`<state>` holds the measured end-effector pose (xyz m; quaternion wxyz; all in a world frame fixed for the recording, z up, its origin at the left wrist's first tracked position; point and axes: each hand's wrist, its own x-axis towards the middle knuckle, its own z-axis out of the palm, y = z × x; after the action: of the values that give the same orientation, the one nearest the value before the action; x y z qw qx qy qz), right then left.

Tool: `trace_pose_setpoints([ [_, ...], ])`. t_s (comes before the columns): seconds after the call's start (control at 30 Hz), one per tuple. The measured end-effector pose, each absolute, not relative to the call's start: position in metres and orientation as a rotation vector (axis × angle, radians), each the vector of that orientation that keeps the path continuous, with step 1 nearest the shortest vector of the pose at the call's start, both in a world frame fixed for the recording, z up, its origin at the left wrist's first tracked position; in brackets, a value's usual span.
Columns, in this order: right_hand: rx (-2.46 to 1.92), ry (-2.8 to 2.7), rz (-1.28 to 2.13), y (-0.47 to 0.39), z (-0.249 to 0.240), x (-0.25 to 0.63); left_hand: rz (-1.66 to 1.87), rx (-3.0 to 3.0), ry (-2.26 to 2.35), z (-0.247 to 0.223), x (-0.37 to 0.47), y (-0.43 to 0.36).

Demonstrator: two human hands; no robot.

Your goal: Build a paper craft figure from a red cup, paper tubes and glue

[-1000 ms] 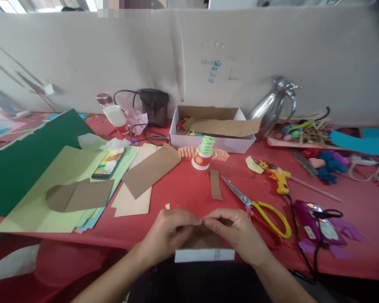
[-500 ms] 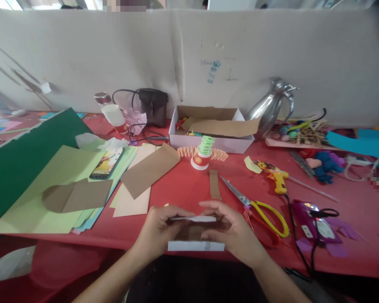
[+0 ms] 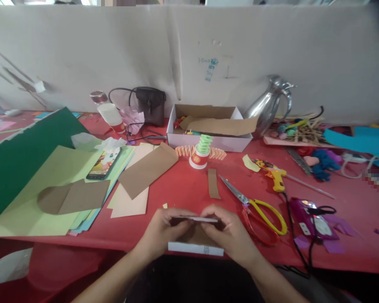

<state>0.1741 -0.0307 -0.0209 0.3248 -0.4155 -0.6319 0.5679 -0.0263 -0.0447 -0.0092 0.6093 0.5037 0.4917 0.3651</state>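
Note:
A folded piece of cardboard (image 3: pixel 196 248), brown inside and white outside, is held low at the table's front edge. My left hand (image 3: pixel 164 231) pinches its far flap from the left, thumb inside and fingers behind. On the right side my right hand (image 3: pixel 225 231) grips the same flap, with the thumb on the brown inner face. The near white edge carries a small printed mark. Beyond the hands lies a narrow brown strip (image 3: pixel 213 184), and scissors (image 3: pixel 252 206) with yellow and red handles rest to the right. A red and white paper cup (image 3: pixel 198 158) with folded paper springs stands behind.
Paper sheets (image 3: pixel 44 189), brown cardboard (image 3: pixel 148 170) and a phone (image 3: pixel 103 164) lie left. A white box (image 3: pixel 208 141) and a steel jug (image 3: pixel 270 105) stand at the back. A yellow glue gun (image 3: pixel 276 176) and a magenta pack (image 3: pixel 314 219) are at the right.
The right fingers have come down and closed onto the far flap, and the flap is tilted flatter. The view has shifted slightly. Both hands keep hold of the cardboard.

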Motion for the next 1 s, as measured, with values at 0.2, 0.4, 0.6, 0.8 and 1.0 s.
trace_pose_setpoints([
  [0.2, -1.056, -1.567, 1.399, -0.038, -0.030, 0.175, 0.960, 1.217, 1.105, -0.013, -0.025, -0.047],
  [0.4, -1.046, -1.515, 1.478, -0.034, -0.027, 0.174, 0.831, 1.033, 1.134, -0.008, -0.025, -0.043],
  [0.6, -1.082, -1.502, 1.629, -0.029, -0.020, 0.172, 0.894, 0.938, 1.133, -0.014, -0.021, -0.045],
  [0.8, -1.086, -1.516, 1.660, -0.030, -0.019, 0.171, 0.972, 0.864, 1.140, -0.016, -0.018, -0.046],
  [1.0, -1.036, -1.425, 1.591, -0.034, -0.025, 0.169, 1.063, 0.858, 1.188, -0.014, -0.017, -0.047],
])
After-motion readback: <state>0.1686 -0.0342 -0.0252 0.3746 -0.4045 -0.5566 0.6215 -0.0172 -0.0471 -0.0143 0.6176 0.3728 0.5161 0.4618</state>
